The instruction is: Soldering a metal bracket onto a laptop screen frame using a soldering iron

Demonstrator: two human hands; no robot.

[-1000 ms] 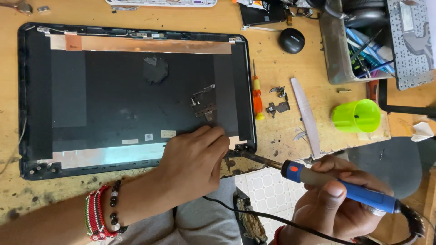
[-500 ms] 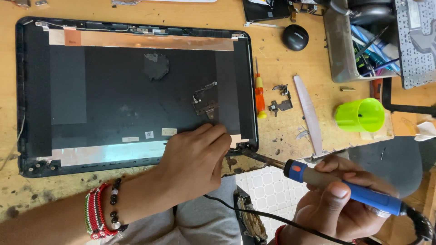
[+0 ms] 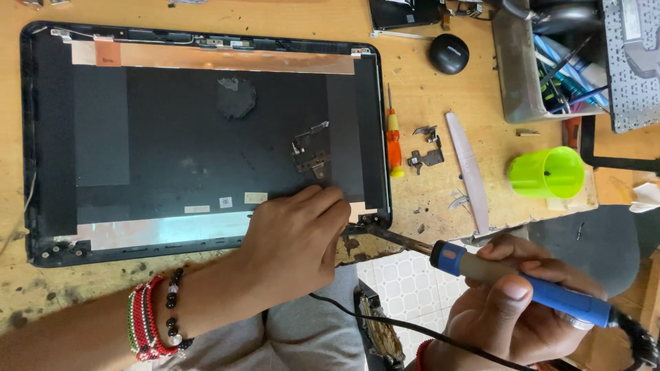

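Soldering step at the lid's [image 3: 206, 137] lower right corner, by the look of it: the left hand [image 3: 295, 240] lay palm-down on the lid near that corner, fingers pressed together and curled, bracing it on the bench [image 3: 440, 89]. The right hand [image 3: 515, 302] was wrapped around the blue iron [image 3: 522, 282], thumb on top, its dark tip [image 3: 385, 235] angled up-left and touching or just short of the corner hinge area; could not tell which. The next move probably called for a steady tip on that one spot, with the left fingertips kept off the hot end, which sat very close. Whether the left fingers pinched anything was hidden under the hand. The joint itself was too small and dark to make out. The iron's cord [image 3: 385, 323] ran off bottom right, cut off. A screwdriver [image 3: 392, 137], loose brackets [image 3: 426, 148] and a green cup [image 3: 546, 172] lay apart to the right.
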